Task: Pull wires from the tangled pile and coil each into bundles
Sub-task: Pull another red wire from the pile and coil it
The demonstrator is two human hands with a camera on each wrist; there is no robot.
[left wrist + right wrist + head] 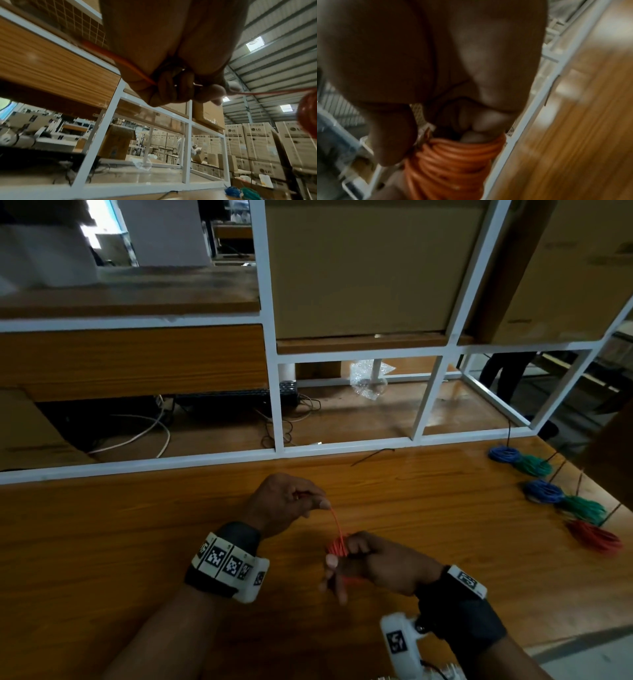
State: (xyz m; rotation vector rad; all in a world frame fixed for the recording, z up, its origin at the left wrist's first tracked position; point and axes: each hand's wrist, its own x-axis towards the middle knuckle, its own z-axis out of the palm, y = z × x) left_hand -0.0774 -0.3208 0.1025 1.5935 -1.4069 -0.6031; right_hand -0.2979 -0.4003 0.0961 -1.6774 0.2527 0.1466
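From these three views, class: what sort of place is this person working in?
Most likely a warehouse: stacked LG cartons fill the background under a corrugated metal roof, and the wire coiling is done at a wooden workbench.

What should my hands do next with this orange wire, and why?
Probably bring the left hand round for one more turn. It pinches the free end of the thin orange wire, which runs down to the orange coil wound on the right hand's fingers, so a short stretch is left unwound.
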